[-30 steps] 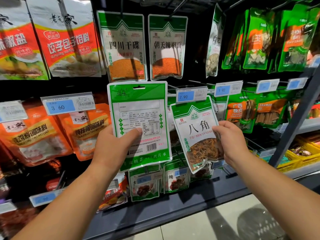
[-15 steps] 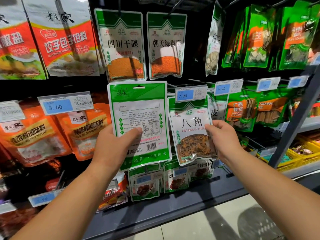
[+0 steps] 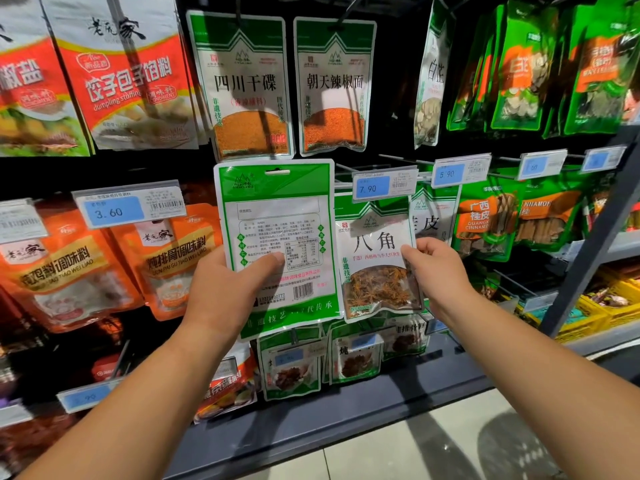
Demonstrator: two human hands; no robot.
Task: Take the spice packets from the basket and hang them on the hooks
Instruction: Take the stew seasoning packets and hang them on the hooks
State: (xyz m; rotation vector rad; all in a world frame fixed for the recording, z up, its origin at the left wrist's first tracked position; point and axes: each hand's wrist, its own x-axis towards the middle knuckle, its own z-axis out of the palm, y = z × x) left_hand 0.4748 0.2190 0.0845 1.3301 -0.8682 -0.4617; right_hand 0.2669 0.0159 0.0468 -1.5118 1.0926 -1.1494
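My left hand [image 3: 227,292] grips a green-and-white spice packet [image 3: 277,216] that shows its printed back and barcode, held upright in front of the shelf. My right hand [image 3: 438,271] pinches the right edge of a star anise packet [image 3: 372,258] with a clear window. That packet's top lies under the 7.90 price tag [image 3: 384,184] at the end of a hook; the hook itself is hidden. The two packets sit side by side, edges nearly touching. No basket is in view.
Two chilli powder packets [image 3: 242,84] hang above. Orange seasoning bags [image 3: 169,261] hang at left behind a 3.60 tag [image 3: 114,211]. Green cinnamon packs [image 3: 485,223] hang at right. Smaller packets [image 3: 291,368] hang below. A grey upright post [image 3: 595,230] and yellow crates [image 3: 613,306] stand at right.
My right hand has carried the star anise packet up and to the left, from tilted to upright, bringing its top under the 7.90 tag. My left hand has kept its packet still.
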